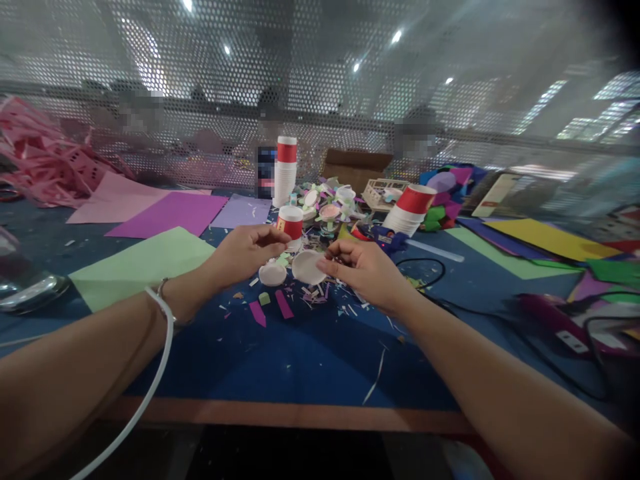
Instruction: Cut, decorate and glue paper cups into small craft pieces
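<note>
My right hand (367,270) pinches the edge of a white cut-off paper cup bottom (306,268), a shallow round dish, between thumb and fingers. To its left, my left hand (250,252) has thumb and fingertips drawn together; whatever they may hold is too small to make out. A second white cup bottom (273,275) lies on the table below the left fingertips. Just behind those fingers stands a red and white paper cup (291,223). Purple paper strips (284,304) and a small light-green piece (264,299) lie in front of the hands.
A tall stack of paper cups (286,173) stands behind, and a tilted stack (410,210) leans at right beside a blue glue gun (387,237). Its black cable (480,313) trails right, near a purple power strip (555,323). Coloured sheets (145,260) and paper scraps cover the blue table (300,367).
</note>
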A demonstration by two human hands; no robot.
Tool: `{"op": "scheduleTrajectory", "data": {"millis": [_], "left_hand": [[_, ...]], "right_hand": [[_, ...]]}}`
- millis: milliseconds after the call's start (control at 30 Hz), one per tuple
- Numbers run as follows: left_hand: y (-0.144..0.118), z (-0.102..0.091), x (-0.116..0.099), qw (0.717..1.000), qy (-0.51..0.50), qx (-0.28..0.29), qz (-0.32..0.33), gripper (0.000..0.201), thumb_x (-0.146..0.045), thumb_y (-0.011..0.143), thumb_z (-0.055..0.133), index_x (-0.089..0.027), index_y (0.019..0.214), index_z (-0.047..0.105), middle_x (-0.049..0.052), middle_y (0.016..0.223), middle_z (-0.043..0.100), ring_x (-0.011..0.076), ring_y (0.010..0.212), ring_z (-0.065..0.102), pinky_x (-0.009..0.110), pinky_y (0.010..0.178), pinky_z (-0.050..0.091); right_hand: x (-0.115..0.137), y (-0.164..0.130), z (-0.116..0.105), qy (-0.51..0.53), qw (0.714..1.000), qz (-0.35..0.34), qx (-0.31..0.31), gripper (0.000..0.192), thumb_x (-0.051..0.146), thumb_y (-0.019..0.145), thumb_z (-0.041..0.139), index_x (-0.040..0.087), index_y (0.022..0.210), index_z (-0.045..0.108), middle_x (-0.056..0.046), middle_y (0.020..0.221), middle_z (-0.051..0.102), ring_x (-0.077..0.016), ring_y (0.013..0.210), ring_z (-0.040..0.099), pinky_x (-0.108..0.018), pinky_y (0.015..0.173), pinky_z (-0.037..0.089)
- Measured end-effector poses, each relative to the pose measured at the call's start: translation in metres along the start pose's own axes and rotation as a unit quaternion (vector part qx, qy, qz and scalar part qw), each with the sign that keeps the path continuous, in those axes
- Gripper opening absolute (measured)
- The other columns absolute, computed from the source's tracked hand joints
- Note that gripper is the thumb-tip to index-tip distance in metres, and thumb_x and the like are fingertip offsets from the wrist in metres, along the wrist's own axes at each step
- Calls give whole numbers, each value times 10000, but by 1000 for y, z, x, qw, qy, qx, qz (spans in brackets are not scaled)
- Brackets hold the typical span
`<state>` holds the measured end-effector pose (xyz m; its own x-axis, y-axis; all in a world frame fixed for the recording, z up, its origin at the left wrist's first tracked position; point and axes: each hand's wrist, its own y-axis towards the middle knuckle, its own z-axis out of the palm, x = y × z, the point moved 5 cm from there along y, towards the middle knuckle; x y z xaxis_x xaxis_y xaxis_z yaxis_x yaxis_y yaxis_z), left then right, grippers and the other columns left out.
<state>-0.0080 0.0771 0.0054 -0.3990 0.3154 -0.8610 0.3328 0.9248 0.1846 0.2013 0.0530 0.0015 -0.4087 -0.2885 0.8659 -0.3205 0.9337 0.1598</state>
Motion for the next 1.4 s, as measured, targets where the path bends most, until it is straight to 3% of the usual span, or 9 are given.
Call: {"op": "scheduleTrajectory", "data": {"millis": [100, 167, 400, 500, 733, 833, 967, 1100, 1400], "left_hand": [[8, -8, 12, 973, 229, 9, 20, 262, -346, 837, 638, -167, 1002, 733, 77, 928, 729, 190, 764, 617, 327, 715, 465], [11, -9, 18, 950, 307, 26, 41, 231, -342, 842, 609, -168, 946, 721, 80, 931, 717, 191, 752, 608, 314, 693, 440], [11, -6, 27, 936, 343, 48, 63, 121, -283, 822, 596, -184, 766, 640, 53, 799, 665, 198, 729, 589, 296, 640, 378], [12, -10, 24, 941, 334, 23, 57, 121, -268, 852, 559, -189, 776, 611, 39, 779, 667, 187, 694, 595, 288, 614, 375], [2, -14, 2, 988, 110, -96, 55, 118, -258, 872, 600, -201, 813, 515, -28, 630, 599, 122, 521, 591, 232, 509, 431], [-7, 0, -8, 996, -11, -70, 56, 122, -233, 853, 644, -185, 925, 559, -9, 737, 647, 119, 564, 626, 224, 507, 497], [-13, 18, -13, 998, -41, -6, 42, 264, -253, 866, 663, -163, 1112, 629, 28, 854, 718, 134, 641, 687, 266, 621, 580], [-13, 23, -9, 998, -37, 18, 36, 226, -311, 900, 645, -174, 1079, 652, 47, 935, 734, 157, 715, 714, 319, 696, 608], [-10, 32, 0, 988, -147, 56, -5, 209, -344, 914, 631, -196, 990, 504, 57, 1024, 642, 170, 815, 685, 297, 626, 628]], "right_hand": [[-6, 1, 7, -44, 997, 25, 67, 264, 402, 803, 759, 180, 784, 618, 15, 676, 575, -130, 631, 494, -281, 607, 376], [-8, 1, 11, -69, 993, 30, 94, 240, 381, 805, 743, 182, 774, 612, 25, 655, 552, -128, 616, 481, -280, 601, 367], [-9, 2, 11, -88, 991, 21, 94, 229, 385, 820, 714, 184, 770, 618, 19, 680, 559, -137, 642, 502, -282, 618, 373], [-10, 2, 9, -96, 992, 33, 78, 223, 389, 820, 712, 180, 792, 638, 20, 667, 563, -140, 634, 499, -284, 607, 360], [-12, 4, 2, -66, 997, 39, 6, 279, 442, 834, 712, 174, 792, 647, -34, 732, 662, -169, 666, 565, -316, 636, 397], [-11, 4, 1, -12, 998, 52, -19, 317, 481, 799, 751, 181, 806, 647, -29, 711, 659, -164, 636, 565, -318, 620, 410], [-7, 3, 2, 48, 996, 56, -45, 358, 514, 759, 778, 187, 796, 636, 36, 614, 549, -109, 538, 448, -279, 545, 367], [-6, 1, 4, 112, 990, 63, -53, 360, 501, 747, 791, 189, 812, 623, 42, 630, 551, -90, 528, 432, -255, 499, 347], [-3, -1, 11, 151, 986, 67, -34, 403, 535, 734, 804, 188, 858, 640, 18, 662, 622, -90, 513, 469, -243, 455, 336]]}}
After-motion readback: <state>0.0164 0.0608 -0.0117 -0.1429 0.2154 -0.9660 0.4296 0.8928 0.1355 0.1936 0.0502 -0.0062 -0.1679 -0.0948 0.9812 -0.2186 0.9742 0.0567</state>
